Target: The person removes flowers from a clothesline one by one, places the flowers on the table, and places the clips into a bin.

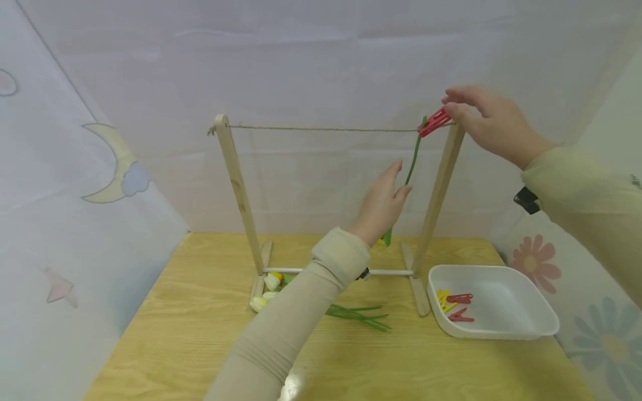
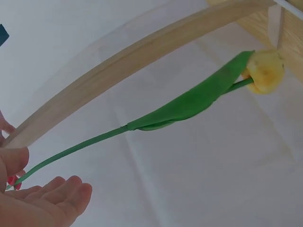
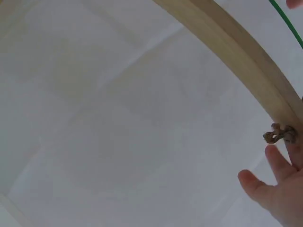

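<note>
A red clothespin point(image 1: 434, 122) sits on the twine point(image 1: 321, 129) near the right post, with the top of a green tulip stem point(image 1: 415, 153) at its jaws. My right hand point(image 1: 496, 120) pinches the clothespin's upper end between thumb and fingers. The yellow tulip point(image 2: 266, 72) hangs head down, its long leaf point(image 2: 194, 99) spread along the stem. My left hand point(image 1: 383, 206) is beside the stem, thumb and fingers apart; in the left wrist view the stem passes between them without a visible grip. The clothespin is mostly hidden in that view.
A wooden frame point(image 1: 239, 195) stands on the table point(image 1: 165, 312). More tulips point(image 1: 271, 283) lie at its foot, partly behind my left sleeve. A white tub point(image 1: 506, 334) at the right holds several red and yellow clothespins point(image 1: 458, 299). Twine is knotted point(image 3: 279, 134) at the post.
</note>
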Demonstrator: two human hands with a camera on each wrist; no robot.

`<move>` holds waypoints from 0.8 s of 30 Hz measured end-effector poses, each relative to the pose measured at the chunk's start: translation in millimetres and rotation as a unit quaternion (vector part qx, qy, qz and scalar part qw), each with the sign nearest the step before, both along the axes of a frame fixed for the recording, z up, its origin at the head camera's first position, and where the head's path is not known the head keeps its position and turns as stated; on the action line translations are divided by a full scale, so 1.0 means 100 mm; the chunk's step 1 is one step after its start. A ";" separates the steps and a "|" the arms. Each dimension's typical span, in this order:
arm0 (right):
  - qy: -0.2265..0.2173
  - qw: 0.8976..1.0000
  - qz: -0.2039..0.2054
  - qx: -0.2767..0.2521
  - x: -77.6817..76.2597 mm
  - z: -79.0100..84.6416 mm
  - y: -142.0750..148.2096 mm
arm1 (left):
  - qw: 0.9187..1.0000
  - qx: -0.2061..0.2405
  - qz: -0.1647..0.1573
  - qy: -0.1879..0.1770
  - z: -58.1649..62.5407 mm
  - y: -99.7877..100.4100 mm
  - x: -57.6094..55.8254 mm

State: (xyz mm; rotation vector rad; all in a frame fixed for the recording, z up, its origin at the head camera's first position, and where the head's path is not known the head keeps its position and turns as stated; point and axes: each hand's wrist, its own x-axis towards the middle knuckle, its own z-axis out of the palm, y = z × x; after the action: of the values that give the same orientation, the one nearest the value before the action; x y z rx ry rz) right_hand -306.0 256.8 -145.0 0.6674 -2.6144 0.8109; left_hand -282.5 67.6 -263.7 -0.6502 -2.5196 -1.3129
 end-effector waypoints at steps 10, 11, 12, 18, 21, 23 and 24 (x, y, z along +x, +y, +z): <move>-0.062 0.997 0.034 -0.020 -0.16 0.01 0.15 | 0.997 0.044 -0.013 -0.055 -0.08 0.15 -0.07; -0.062 0.997 0.032 -0.020 -0.16 0.02 0.16 | 0.997 0.049 -0.011 -0.053 -0.09 0.16 -0.08; -0.061 0.997 0.032 -0.017 -0.17 0.02 0.17 | 0.997 0.054 -0.007 -0.048 -0.09 0.16 -0.08; -0.063 0.996 0.064 0.021 -0.17 0.09 0.22 | 0.997 0.067 0.007 -0.026 -0.08 0.18 -0.07; -0.073 0.994 0.070 0.031 -0.18 0.12 0.25 | 0.997 0.067 -0.003 -0.026 -0.07 0.17 -0.06; -0.078 0.994 0.064 0.029 -0.19 0.13 0.25 | 0.997 0.071 -0.003 -0.027 -0.07 0.17 -0.06; -0.080 0.995 0.059 0.025 -0.20 0.14 0.25 | 0.997 0.075 0.000 -0.030 -0.07 0.17 -0.06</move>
State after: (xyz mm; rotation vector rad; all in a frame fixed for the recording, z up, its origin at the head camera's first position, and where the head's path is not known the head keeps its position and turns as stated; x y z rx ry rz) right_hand -325.7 281.5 -131.4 0.8088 -2.7694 0.8687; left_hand -288.3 84.3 -270.4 -0.5876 -2.4364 -1.5242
